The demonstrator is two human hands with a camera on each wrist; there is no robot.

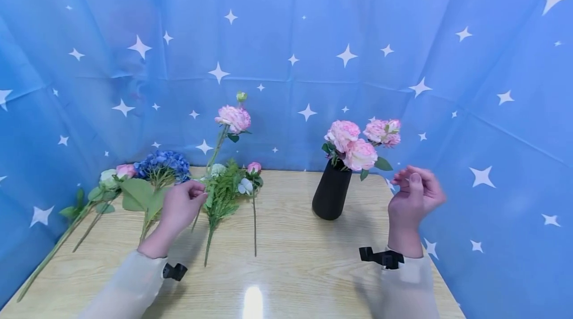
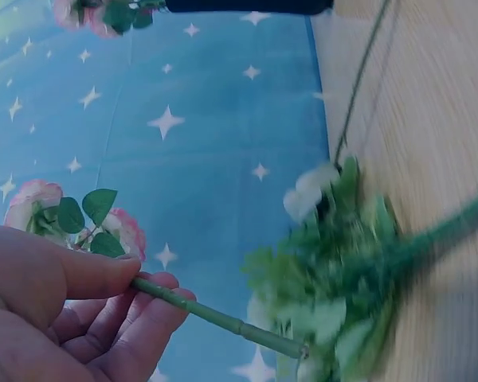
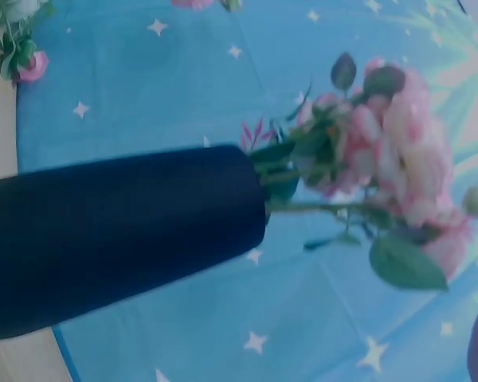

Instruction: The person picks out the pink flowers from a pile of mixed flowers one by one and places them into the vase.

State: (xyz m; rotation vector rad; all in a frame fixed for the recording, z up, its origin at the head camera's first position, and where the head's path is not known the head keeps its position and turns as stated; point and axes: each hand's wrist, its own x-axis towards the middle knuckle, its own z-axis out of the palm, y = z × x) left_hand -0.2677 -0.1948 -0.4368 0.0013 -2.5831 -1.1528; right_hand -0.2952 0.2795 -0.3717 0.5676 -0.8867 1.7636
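Note:
My left hand (image 1: 181, 203) pinches the green stem of a pink peony (image 1: 234, 119) between thumb and fingers. The bloom stands well above the hand, with a small bud over it, and the cut stem end (image 2: 295, 348) shows in the left wrist view. A black vase (image 1: 332, 192) stands on the table, holding several pink peonies (image 1: 360, 154). Just right of the vase, my right hand (image 1: 414, 192) hovers with loosely bent fingers, holding nothing and apart from the flowers.
On the table (image 1: 286, 279) at left lie a blue hydrangea (image 1: 164, 164), white and pink flowers (image 1: 109, 179) on long stems, a green fern sprig (image 1: 220, 197) and a short-stemmed pink bud (image 1: 254, 168). Behind is a blue star-patterned curtain (image 1: 286, 35).

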